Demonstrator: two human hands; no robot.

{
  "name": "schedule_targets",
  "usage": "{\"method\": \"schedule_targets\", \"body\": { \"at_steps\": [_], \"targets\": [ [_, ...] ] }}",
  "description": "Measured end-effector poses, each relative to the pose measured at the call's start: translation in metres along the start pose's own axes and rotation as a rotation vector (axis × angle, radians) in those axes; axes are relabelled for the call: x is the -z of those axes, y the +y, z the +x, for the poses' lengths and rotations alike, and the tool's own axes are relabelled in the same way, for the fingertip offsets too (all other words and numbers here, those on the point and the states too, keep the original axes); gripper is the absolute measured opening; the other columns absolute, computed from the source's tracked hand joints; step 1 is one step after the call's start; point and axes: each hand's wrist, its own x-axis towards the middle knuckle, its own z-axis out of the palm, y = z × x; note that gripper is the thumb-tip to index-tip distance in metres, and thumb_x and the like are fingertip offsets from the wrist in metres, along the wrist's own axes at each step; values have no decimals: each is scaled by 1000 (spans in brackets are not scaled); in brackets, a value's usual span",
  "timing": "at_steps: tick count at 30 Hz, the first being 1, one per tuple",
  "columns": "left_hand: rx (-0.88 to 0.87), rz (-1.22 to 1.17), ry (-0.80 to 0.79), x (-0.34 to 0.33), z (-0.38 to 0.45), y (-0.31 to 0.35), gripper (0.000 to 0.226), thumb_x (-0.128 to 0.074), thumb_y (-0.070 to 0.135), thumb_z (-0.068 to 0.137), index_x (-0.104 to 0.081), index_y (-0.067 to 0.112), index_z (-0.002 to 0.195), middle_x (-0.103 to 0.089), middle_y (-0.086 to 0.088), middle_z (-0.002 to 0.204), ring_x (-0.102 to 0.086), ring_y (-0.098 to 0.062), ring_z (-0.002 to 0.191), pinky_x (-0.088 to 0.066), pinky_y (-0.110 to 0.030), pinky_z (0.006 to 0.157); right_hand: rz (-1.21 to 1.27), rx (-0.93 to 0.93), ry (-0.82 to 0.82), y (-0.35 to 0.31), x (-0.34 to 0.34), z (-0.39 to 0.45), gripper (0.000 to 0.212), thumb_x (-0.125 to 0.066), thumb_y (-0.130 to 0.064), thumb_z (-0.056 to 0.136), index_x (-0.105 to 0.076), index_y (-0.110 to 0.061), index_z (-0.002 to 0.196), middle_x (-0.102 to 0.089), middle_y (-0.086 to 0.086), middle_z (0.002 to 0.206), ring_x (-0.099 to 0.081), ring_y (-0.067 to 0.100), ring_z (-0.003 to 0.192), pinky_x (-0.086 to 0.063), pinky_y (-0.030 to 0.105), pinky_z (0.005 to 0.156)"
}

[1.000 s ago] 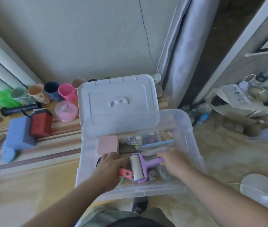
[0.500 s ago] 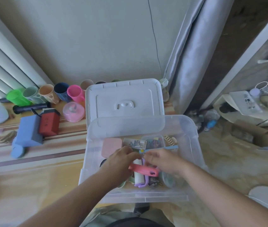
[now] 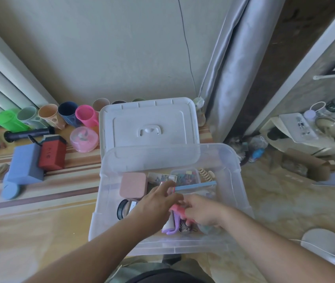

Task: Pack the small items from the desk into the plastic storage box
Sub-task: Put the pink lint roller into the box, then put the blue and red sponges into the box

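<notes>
The clear plastic storage box [image 3: 234, 160] stands open in front of me at the desk's right end, with its white lid [image 3: 148, 119] lying flat behind it. Both my hands are inside the box. My right hand [image 3: 201, 211] is shut on a pink-red handled item [image 3: 177, 211]. My left hand [image 3: 158, 203] hovers beside that item's left end with its fingers apart. Under the hands lies a purple lint roller [image 3: 172, 227], partly hidden. Also in the box are a pink square case [image 3: 133, 184], a black-rimmed jar [image 3: 124, 208], a blue strip [image 3: 195, 185] and a small clear case of clips [image 3: 185, 176].
On the desk to the left stand a row of coloured cups [image 3: 86, 116], a pink domed container [image 3: 83, 138], a red box [image 3: 52, 156], a blue device [image 3: 23, 166] and a black cylinder [image 3: 29, 133]. A grey curtain [image 3: 230, 68] hangs at the right; a cardboard box [image 3: 305, 166] lies on the floor.
The pink-red item passed from my left hand to my right hand, which now grips it lower in the box over the purple roller. My left hand's fingers have spread apart.
</notes>
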Motion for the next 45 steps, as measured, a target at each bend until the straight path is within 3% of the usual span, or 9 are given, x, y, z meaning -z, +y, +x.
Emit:
{"method": "schedule_targets", "body": {
  "at_steps": [3,6,11,15,23,31,35,40,45],
  "targets": [
    [81,-8,87,12,-3,-11,46,-70,28,86,-57,37,129,-46,0,139,-54,-24,116,-56,-37,86,-155,-7,121,5,2,7,33,-43,-16,95,-62,-29,119,-69,1,105,-66,23,94,-52,39,86],
    [177,32,105,22,-16,-34,49,-76,29,77,-62,34,124,-53,-2,133,-51,-28,119,-53,-42,91,-359,71,233,13,12,16,20,-49,-32,100,-58,-29,119,-66,-3,104,-63,22,94,-51,38,84],
    [258,234,97,32,-48,-62,49,-82,22,66,-68,30,112,-58,-5,129,-50,-31,121,-50,-46,97,-686,260,393,8,23,51,29,-59,-41,101,-63,-38,129,-56,-3,107,-53,26,109,-44,39,86],
    [287,288,85,30,-68,-68,46,-79,29,70,-66,33,114,-57,-3,132,-50,-30,124,-43,-44,105,-708,277,547,-5,18,79,33,-65,-39,99,-66,-41,132,-55,-3,104,-53,28,107,-46,42,88],
    [297,348,36,22,-79,-69,53,-70,48,71,-60,35,121,-56,-1,133,-49,-29,127,-40,-43,111,-803,185,552,-4,-7,102,34,-70,-49,93,-69,-44,126,-49,-5,110,-45,24,107,-40,38,90],
    [283,368,24,17,-78,-72,70,-74,57,66,-56,33,129,-54,-4,136,-49,-31,128,-45,-45,108,-585,363,576,-7,-7,70,63,-78,-39,83,-60,-34,142,-49,0,139,-44,30,128,-41,45,110],
    [298,193,161,27,-77,-71,56,-65,53,78,-54,37,131,-49,1,142,-46,-26,131,-47,-42,106,-570,446,642,-25,-18,64,67,-83,-37,77,-59,-32,140,-49,1,141,-45,32,133,-42,49,110],
    [474,24,433,68,-90,-112,58,-71,43,80,-54,34,134,-40,0,146,-37,-28,133,-40,-43,107,-639,586,745,-82,-42,67,56,-63,-46,81,-65,-20,130,-53,7,136,-48,38,127,-47,56,103],
    [785,23,353,96,-132,-195,75,-70,52,77,-38,41,144,-27,-1,150,-25,-31,138,-34,-51,114,-674,716,741,-158,-74,93,51,-73,-35,80,-64,-18,128,-51,8,136,-48,39,124,-48,55,100]
  ]
}}
